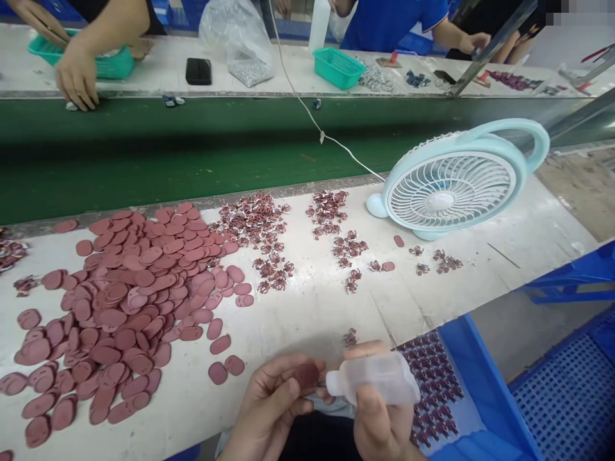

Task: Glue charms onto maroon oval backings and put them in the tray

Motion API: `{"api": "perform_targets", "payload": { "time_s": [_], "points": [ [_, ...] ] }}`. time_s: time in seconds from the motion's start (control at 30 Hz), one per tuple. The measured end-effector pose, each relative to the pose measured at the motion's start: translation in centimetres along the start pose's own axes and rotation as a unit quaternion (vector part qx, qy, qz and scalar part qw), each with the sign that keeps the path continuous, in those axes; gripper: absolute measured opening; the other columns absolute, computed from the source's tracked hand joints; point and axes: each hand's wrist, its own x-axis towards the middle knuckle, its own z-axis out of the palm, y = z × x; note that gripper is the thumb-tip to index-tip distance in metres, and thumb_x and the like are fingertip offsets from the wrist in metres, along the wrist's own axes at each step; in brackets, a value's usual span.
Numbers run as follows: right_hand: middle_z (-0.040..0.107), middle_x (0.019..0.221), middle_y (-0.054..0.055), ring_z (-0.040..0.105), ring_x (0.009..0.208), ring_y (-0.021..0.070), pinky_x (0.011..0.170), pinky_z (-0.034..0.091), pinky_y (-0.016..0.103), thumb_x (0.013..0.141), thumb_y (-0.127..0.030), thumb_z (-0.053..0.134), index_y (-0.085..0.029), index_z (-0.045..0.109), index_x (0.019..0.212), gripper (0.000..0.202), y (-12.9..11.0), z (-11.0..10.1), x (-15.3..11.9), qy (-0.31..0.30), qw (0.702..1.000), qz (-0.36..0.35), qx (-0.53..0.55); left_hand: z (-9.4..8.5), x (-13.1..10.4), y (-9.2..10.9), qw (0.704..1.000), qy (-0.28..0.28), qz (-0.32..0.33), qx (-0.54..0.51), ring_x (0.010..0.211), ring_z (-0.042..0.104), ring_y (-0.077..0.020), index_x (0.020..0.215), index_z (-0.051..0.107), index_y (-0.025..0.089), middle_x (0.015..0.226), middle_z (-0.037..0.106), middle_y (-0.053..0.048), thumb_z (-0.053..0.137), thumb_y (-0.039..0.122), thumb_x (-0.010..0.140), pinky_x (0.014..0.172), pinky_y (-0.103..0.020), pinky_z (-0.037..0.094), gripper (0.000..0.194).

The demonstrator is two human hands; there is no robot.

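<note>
My left hand [269, 403] pinches a flat oval reddish-brown disc [307, 375] above the table's front edge. In my right hand [379, 416] lies a translucent white squeeze bottle [377, 379], tipped sideways with its nozzle toward the disc. Whether the nozzle touches the disc I cannot tell. To the left spreads a large heap of similar oval discs [144, 278]. Small dark-red figure-like pieces with light bits form a pile [252, 218] beyond my hands, and a single such piece [350, 337] sits just behind the bottle.
A light-blue fan [451, 186] stands at the back right, its white cord [353, 153] running up across the green conveyor belt [192, 147]. Right of my hands, a blue crate [485, 365] holds rows of small dark-red pieces [432, 384]. Co-workers' hands [79, 73] are busy across the belt, near green baskets [339, 67].
</note>
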Motion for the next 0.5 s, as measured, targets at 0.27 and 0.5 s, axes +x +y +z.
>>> {"api": "perform_targets", "payload": {
  "time_s": [0.27,0.5],
  "points": [
    [0.049,0.049,-0.006,0.055,0.039,0.0151,0.033,0.051,0.025,0.085,-0.067,0.075,-0.025,0.072,0.092,0.043,-1.2,-2.0,2.0,0.124,0.976,0.035,0.173,-0.3,-0.1,0.3,1.0,0.014,-0.001,-0.014,0.095,0.083,-0.0264,0.097,0.086,0.02,0.112,0.084,-0.016,0.101,0.029,0.071,0.066,-0.017,0.062,0.032],
    [0.051,0.062,-0.007,0.049,0.045,0.0068,0.029,0.038,0.008,0.097,-0.055,0.065,-0.019,0.072,0.103,0.037,-1.2,-5.2,4.2,0.088,0.913,0.15,0.368,-0.3,-0.4,0.6,1.0,-0.006,0.006,-0.022,0.105,0.081,-0.0288,0.099,0.086,0.022,0.117,0.083,-0.012,0.099,0.026,0.073,0.073,-0.02,0.064,0.029]
  ]
}}
